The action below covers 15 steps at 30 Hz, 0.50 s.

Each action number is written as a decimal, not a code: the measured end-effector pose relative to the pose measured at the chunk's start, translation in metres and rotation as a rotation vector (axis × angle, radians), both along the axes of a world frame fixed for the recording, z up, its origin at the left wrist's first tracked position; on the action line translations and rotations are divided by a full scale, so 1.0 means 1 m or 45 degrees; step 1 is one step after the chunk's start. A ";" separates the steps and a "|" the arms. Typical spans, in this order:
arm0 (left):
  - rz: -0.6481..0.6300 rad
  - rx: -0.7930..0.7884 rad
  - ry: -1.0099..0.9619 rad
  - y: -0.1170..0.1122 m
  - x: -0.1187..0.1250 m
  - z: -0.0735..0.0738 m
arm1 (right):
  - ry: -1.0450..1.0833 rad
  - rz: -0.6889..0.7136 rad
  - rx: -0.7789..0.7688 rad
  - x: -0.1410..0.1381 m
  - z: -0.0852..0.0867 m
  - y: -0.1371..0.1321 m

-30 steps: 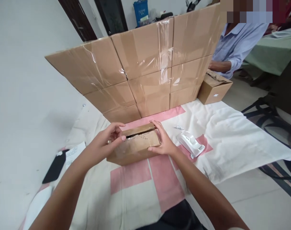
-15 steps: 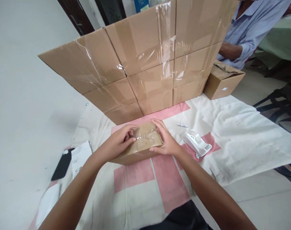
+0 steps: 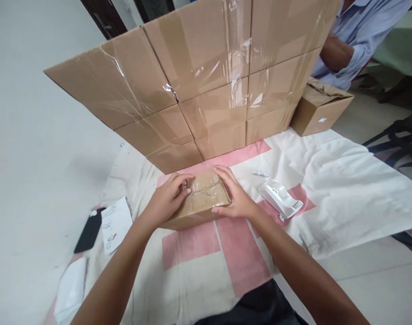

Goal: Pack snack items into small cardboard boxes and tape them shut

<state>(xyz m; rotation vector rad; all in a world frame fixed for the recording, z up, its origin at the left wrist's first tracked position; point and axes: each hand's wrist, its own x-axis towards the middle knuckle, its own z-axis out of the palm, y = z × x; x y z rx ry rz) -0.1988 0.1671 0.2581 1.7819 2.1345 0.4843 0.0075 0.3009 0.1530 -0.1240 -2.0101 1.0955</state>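
Observation:
A small taped cardboard box (image 3: 206, 198) lies on the cloth-covered table before me, its top creased and roughly torn along the seam. My left hand (image 3: 168, 198) rests over its left end, thumb and fingers curled on the top edge. Around the right end, my right hand (image 3: 235, 194) grips the box with the fingers on the far side and the thumb on the near side. To the right stands a white tape dispenser (image 3: 280, 198), with a crumpled clear scrap (image 3: 260, 174) behind it.
A tall wall of taped cardboard boxes (image 3: 213, 108) stands behind. Another box (image 3: 321, 108) sits at its right, near a person in a blue shirt (image 3: 365, 40). At left lie a printed sheet (image 3: 116, 225), a black phone-like slab (image 3: 89, 232) and a white packet (image 3: 70, 286).
My view has shifted slightly. The left hand's fingers have moved a little on the box top; the box stays in place between both hands.

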 end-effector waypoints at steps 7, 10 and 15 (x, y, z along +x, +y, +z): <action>-0.095 0.047 -0.024 -0.023 -0.002 -0.006 | -0.031 -0.027 0.013 0.000 0.004 -0.001; -0.140 0.208 0.125 -0.034 0.005 -0.012 | -0.033 -0.023 -0.005 0.001 0.005 -0.002; -0.212 0.394 0.244 -0.055 0.030 0.001 | -0.039 -0.039 -0.014 0.001 0.003 -0.001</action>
